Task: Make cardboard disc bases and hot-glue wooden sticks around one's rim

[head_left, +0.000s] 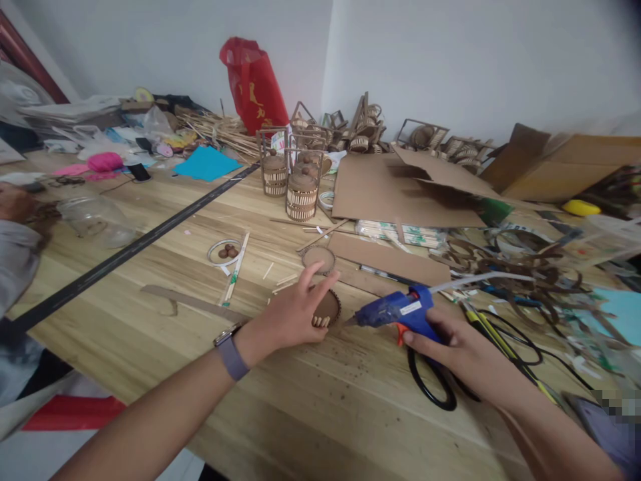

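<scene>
My right hand [451, 341] is closed around the handle of a blue hot glue gun [400, 310] with an orange trigger and a clear glue stick in its back. The nozzle points left, just beside a round brown cardboard base [328, 304] with a dark beaded rim. Short pale wooden pieces [320, 321] stand along the near edge of this base. Over its left side reaches my left hand [295, 310], fingers spread, thumb by those pieces; it partly hides the base. Behind lies a smaller round disc [318, 258]. More short sticks [285, 279] lie near my left hand.
Finished little baskets with handles [302, 194] stand farther back. A ring with several brown beads [229, 251] lies left. Cardboard sheets [370, 190], brown strips and the glue gun's black cord [531, 357] crowd the right. Another person's hand [15, 202] is at far left.
</scene>
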### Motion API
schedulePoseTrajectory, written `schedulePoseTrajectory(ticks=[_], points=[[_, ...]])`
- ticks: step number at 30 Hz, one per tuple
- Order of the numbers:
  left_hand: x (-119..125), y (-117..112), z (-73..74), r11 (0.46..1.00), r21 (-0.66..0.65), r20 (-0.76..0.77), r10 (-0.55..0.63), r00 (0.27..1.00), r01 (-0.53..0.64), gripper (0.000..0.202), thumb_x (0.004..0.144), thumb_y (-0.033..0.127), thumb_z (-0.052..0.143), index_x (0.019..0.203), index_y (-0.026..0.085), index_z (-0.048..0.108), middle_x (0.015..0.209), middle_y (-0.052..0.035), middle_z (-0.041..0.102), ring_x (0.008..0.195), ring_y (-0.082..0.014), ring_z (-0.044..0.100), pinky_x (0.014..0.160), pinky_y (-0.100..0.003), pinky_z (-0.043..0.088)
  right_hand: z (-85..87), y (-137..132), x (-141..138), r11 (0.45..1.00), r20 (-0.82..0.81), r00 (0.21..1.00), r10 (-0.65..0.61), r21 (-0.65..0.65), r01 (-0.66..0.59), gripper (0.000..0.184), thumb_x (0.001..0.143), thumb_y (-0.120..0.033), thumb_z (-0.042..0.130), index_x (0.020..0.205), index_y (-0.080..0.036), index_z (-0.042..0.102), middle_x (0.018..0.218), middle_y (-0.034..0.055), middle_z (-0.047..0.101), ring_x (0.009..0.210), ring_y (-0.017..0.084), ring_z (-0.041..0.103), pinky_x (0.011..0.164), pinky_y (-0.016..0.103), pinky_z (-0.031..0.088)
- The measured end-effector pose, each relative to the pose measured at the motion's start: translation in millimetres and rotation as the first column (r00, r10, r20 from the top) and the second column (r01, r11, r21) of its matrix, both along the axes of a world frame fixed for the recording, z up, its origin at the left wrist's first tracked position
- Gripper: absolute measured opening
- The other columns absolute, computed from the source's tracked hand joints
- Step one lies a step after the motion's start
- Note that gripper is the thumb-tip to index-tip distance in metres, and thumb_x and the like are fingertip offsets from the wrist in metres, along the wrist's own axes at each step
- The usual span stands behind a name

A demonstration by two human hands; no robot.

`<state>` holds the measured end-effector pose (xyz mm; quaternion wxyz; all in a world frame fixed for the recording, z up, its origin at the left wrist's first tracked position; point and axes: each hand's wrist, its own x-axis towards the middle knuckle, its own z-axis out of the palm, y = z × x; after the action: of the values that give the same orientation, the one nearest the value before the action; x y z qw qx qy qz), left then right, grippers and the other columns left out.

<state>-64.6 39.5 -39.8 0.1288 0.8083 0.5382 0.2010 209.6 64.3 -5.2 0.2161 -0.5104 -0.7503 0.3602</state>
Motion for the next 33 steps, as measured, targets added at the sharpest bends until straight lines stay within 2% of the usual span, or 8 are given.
schedulePoseTrajectory(ticks=[6,9,12,15,19,24,28,33], points=[[-5.4,-0.9,0.1,1.0,-0.008,0.016,-0.017,1.0,0.017,0.102,0.068,0.026,0.078,0.149,0.033,0.016,0.158,-0.0155,0.009,0.126,-0.0369,0.049,0.09,-0.048,0.052,-6.0,-6.4,-4.8,0.992,-0.043,0.999,0.006,-0.126,-0.011,0.024,0.068,-0.046,0.067,0.069,-0.022,0.068,0.07,0.0018,0.071,0.066,0.021,0.065,0.065,0.032,0.055],[-6.6,-2.8,0.3,1.0,0.005,0.013,-0.01,1.0,0.01,0.104,0.067,0.028,0.079,0.149,0.031,0.016,0.158,-0.0163,0.01,0.132,-0.0382,0.043,0.094,-0.051,0.049,-9.1,-7.8,-5.1,0.991,-0.068,0.997,0.032,-0.128,-0.04,0.028,0.069,-0.048,0.067,0.073,-0.021,0.068,0.073,0.0035,0.072,0.069,0.023,0.066,0.069,0.036,0.056],[-4.4,-4.2,-0.4,1.0,0.029,0.014,0.006,1.0,-0.007,0.097,0.071,0.026,0.074,0.148,0.029,0.017,0.156,-0.0165,0.017,0.131,-0.0364,0.045,0.097,-0.05,0.048,-10.4,-8.9,-6.2,0.987,-0.078,0.992,0.094,-0.119,-0.103,0.033,0.072,-0.052,0.065,0.076,-0.02,0.069,0.08,0.0065,0.074,0.075,0.024,0.068,0.075,0.037,0.057],[-1.0,-4.4,-1.9,0.999,0.048,0.022,0.016,1.0,-0.017,0.09,0.072,0.023,0.07,0.148,0.027,0.02,0.155,-0.0162,0.021,0.131,-0.0359,0.045,0.098,-0.049,0.048,-12.4,-10.2,-7.9,0.983,-0.055,0.987,0.152,-0.099,-0.157,0.035,0.077,-0.054,0.061,0.079,-0.02,0.07,0.084,0.0071,0.074,0.08,0.024,0.068,0.078,0.037,0.056],[2.1,-4.4,-4.4,0.997,0.059,0.043,0.038,0.998,-0.041,0.086,0.073,0.02,0.066,0.147,0.026,0.022,0.153,-0.0157,0.023,0.129,-0.0348,0.046,0.099,-0.049,0.048,-19.3,-11.3,-7.9,0.991,0.027,0.991,0.13,-0.043,-0.128,0.034,0.079,-0.054,0.061,0.086,-0.022,0.071,0.083,0.0048,0.074,0.08,0.024,0.069,0.077,0.037,0.056],[3.2,-4.3,-6.6,0.998,0.056,0.098,0.032,0.995,-0.038,0.088,0.072,0.017,0.067,0.146,0.028,0.022,0.152,-0.015,0.023,0.129,-0.0331,0.047,0.099,-0.048,0.048,-20.4,-14.0,-12.2,0.992,-0.017,0.992,0.124,-0.024,-0.124,0.043,0.079,-0.061,0.057,0.087,-0.021,0.071,0.088,0.008,0.075,0.082,0.026,0.069,0.076,0.036,0.057],[3.2,-4.0,-6.5,0.998,0.044,0.09,0.034,0.995,-0.038,0.088,0.071,0.017,0.067,0.146,0.027,0.022,0.152,-0.0154,0.022,0.126,-0.0326,0.049,0.097,-0.047,0.049,-18.5,-18.1,-19.8,0.992,-0.002,0.993,0.119,0.048,-0.119,0.034,0.082,-0.053,0.053,0.083,-0.022,0.068,0.088,0.0074,0.074,0.081,0.026,0.068,0.075,0.036,0.056],[3.2,-3.6,-7.6,0.998,0.041,0.073,0.046,0.996,-0.049,0.088,0.071,0.018,0.068,0.146,0.026,0.024,0.152,-0.0149,0.023,0.128,-0.0335,0.047,0.098,-0.047,0.049,-25.3,-20.2,-22.8,0.984,0.082,0.988,0.128,0.116,-0.137,0.026,0.084,-0.045,0.051,0.075,-0.023,0.062,0.073,0.0035,0.07,0.068,0.022,0.064,0.061,0.03,0.052]])
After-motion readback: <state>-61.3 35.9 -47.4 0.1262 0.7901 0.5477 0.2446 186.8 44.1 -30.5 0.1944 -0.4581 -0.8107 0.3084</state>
